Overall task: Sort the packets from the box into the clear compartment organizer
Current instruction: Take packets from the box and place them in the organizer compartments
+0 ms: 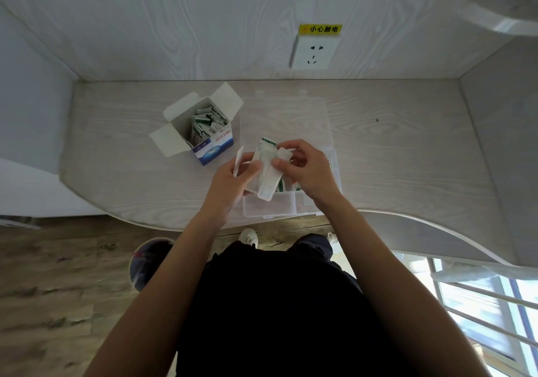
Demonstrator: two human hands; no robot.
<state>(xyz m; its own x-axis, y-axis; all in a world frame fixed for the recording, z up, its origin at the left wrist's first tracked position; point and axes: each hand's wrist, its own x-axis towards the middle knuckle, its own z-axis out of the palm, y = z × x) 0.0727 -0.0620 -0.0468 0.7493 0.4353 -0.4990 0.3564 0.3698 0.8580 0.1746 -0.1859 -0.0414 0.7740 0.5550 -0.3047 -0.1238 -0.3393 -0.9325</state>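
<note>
An open blue-and-white box [214,148] stands on the desk left of centre, with several green-and-white packets [206,125] inside. A clear compartment organizer [269,206] lies at the desk's front edge, its lid [286,114] folded back flat behind it. My left hand [230,180] holds a bunch of white packets [266,173] above the organizer's left side. My right hand [305,167] pinches the top of the same bunch from the right. A few packets with green edges [281,186] show in a compartment under my hands.
A wall socket [314,53] with a yellow warning label sits on the back panel. Side panels close the desk on the left and right. The desk's curved front edge [174,225] runs just below the organizer. A round stool [145,260] stands on the floor at left.
</note>
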